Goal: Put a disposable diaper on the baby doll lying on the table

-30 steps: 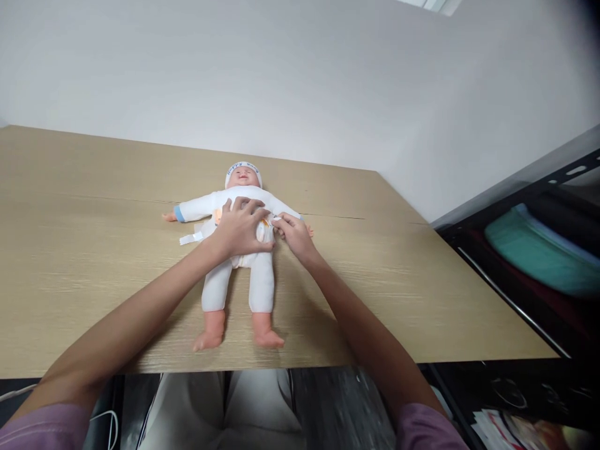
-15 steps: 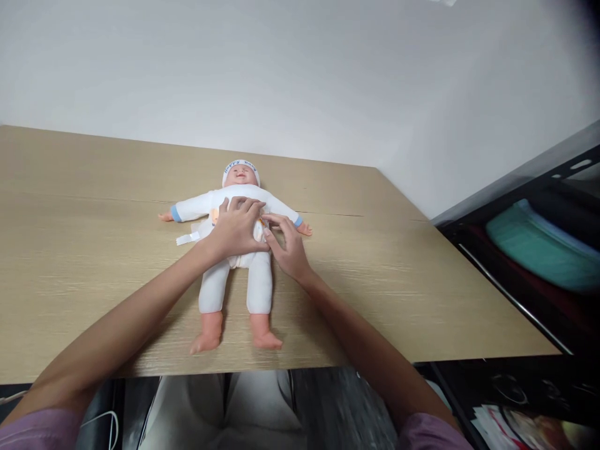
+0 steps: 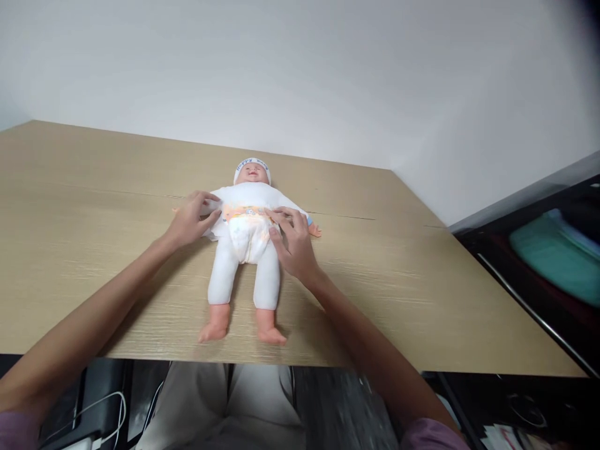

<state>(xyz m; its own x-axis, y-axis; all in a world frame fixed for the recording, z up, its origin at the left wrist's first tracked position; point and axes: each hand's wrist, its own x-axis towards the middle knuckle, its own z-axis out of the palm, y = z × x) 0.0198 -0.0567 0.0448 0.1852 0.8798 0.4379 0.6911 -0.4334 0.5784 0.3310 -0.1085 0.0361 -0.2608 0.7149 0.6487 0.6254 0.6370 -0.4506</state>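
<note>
A baby doll (image 3: pixel 244 275) in a white suit and cap lies on its back on the wooden table (image 3: pixel 422 300), feet toward me. A white diaper (image 3: pixel 246 230) with an orange printed band covers its belly. My left hand (image 3: pixel 190 219) is at the doll's left side, fingers pinched on the diaper's side tab. My right hand (image 3: pixel 293 240) rests on the doll's right hip, fingers curled and pressing the diaper's edge there.
A white wall rises behind the table. At the right stands a dark shelf unit (image 3: pixel 539 294) holding a teal object (image 3: pixel 557 256). White cables (image 3: pixel 100 409) hang below the table's front edge at the left. My lap shows under the edge.
My left hand left the doll's belly and moved to its left side, taking the diaper tab. The diaper front now shows. My right hand slid down onto the right hip.
</note>
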